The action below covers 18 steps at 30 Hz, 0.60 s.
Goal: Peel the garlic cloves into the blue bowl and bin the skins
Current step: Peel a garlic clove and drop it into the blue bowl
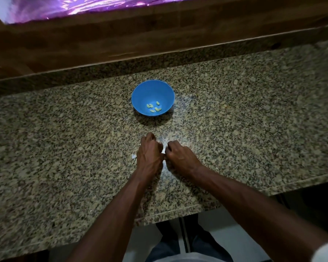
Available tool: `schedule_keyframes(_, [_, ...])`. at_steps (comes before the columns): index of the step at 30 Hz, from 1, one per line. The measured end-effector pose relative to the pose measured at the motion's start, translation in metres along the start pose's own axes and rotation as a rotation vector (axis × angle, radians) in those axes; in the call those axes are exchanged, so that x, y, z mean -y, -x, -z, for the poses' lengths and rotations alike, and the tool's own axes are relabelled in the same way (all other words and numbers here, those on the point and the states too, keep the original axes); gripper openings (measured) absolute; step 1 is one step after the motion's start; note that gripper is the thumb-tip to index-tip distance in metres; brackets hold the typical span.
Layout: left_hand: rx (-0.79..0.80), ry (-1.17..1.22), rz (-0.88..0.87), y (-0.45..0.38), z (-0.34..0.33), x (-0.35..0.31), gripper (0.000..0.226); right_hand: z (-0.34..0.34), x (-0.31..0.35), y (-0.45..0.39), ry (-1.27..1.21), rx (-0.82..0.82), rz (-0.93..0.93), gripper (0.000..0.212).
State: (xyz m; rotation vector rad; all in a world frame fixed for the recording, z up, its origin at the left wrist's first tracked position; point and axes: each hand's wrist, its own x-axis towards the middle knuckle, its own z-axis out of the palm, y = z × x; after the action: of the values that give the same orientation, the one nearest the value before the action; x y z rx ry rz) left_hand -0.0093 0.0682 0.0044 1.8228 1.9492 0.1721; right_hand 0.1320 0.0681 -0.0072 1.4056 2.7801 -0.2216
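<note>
A blue bowl (152, 91) stands on the speckled granite counter (64, 148) and holds several pale peeled garlic cloves (154, 107). In front of it my left hand (150, 154) and my right hand (178, 157) sit side by side on the counter, fingers curled under. Between them they pinch something small and white, a garlic clove or its skin (163, 152), mostly hidden by the fingers. White garlic skins (133, 156) peek out at the left of my left hand.
A wooden ledge (121, 40) runs behind the counter, with a purple-lit surface (74, 6) above it. The counter's front edge (178, 210) lies near my forearms; my legs and a light floor show below it.
</note>
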Motion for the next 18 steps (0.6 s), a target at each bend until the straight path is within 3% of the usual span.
schedule_keyframes(9, [-0.021,-0.038,-0.011,0.001,-0.002,-0.002,0.011,0.003,0.0,-0.005,0.066,-0.021,0.146,0.037])
schedule_keyframes(12, [-0.034,-0.025,-0.006,0.002,-0.004,-0.001,0.011,0.009,0.003,-0.01,0.086,0.09,0.179,0.023])
schedule_keyframes(18, [-0.049,-0.029,-0.007,0.003,-0.006,-0.002,0.012,0.012,0.006,-0.016,0.144,0.166,0.139,0.031])
